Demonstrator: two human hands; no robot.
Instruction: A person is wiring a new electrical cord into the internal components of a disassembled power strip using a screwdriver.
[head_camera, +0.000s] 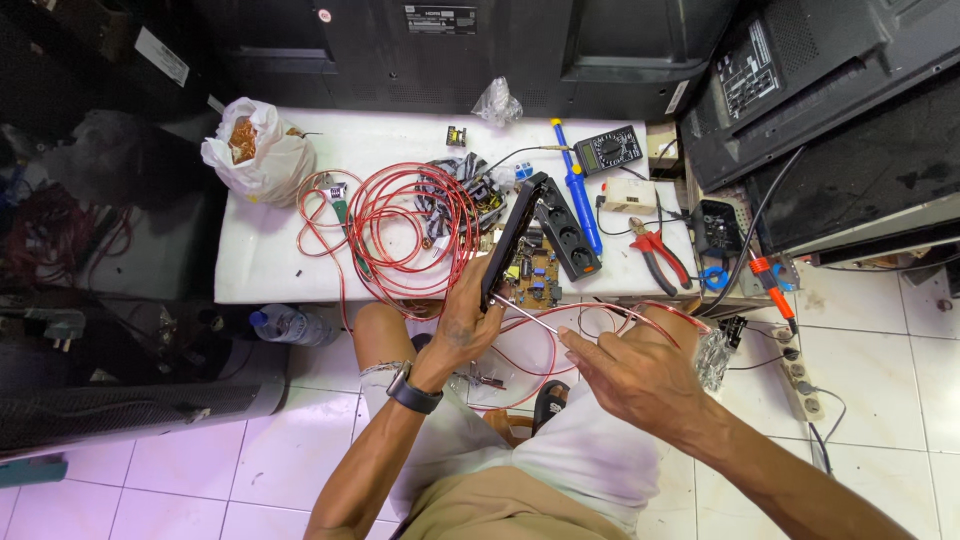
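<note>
My left hand (468, 318) grips the lower end of a long dark circuit board (512, 235), held on edge and tilted up over the white table's (270, 255) front edge. A black watch sits on that wrist. My right hand (625, 372) holds a thin metal rod-like tool (527, 313) whose tip reaches the board's lower end by my left fingers. Red wire loops (400, 225) lie coiled on the table just left of the board and trail down between my knees.
A black power strip (568, 228), blue soldering iron (576, 185), multimeter (610, 150), red pliers (658, 255) and a white bag (258, 150) lie on the table. Black television backs stand behind and to the right. A plastic bottle (290, 324) and another power strip (800, 380) rest on the tiled floor.
</note>
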